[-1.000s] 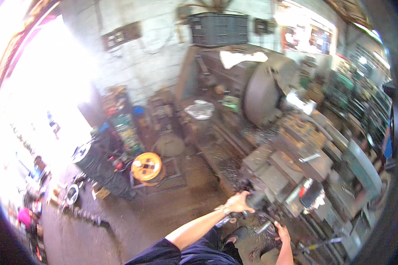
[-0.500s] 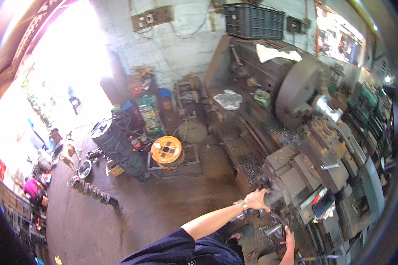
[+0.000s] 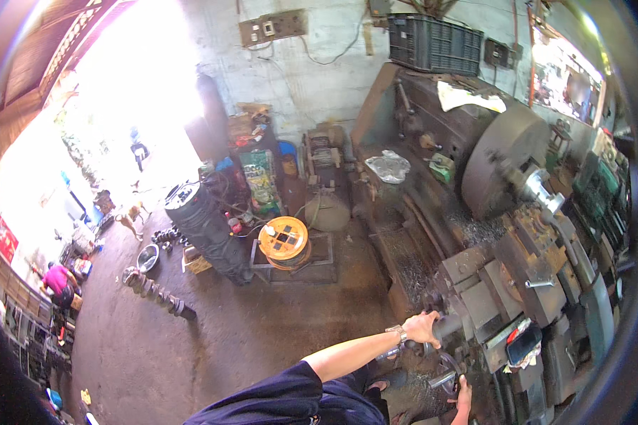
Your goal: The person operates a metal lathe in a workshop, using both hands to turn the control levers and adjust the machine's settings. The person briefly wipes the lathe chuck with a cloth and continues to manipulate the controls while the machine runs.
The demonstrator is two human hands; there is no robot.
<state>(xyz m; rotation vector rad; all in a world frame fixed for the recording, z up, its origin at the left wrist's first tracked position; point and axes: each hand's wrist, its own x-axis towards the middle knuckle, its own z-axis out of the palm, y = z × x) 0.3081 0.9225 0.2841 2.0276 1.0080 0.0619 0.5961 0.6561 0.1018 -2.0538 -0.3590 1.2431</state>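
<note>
A large metal lathe fills the right side, with a broad round chuck (image 3: 500, 161) and a shiny metal workpiece (image 3: 540, 188) held in it. Below them sits the tool carriage (image 3: 535, 280), carrying a small T-shaped metal handle (image 3: 539, 283). My left hand (image 3: 422, 328), a watch on its wrist, is closed round a control handle at the carriage's near-left end; the fingers largely hide that handle. Lower down, my right hand (image 3: 463, 397) curls over the rim of a handwheel (image 3: 446, 374). A dark phone-like device (image 3: 523, 345) lies on a cloth on the carriage.
Metal chips (image 3: 483, 230) litter the lathe bed. An orange cable spool (image 3: 285, 239) stands in a metal frame left of the lathe. Farther left are a black wrapped cylinder (image 3: 209, 230), a crankshaft-like shaft (image 3: 158, 294) and a basin (image 3: 148, 258). Another person (image 3: 59, 280) crouches at far left.
The whole view has shifted, so the scene sits farther right and slightly lower. Both hands stay at the same lathe controls.
</note>
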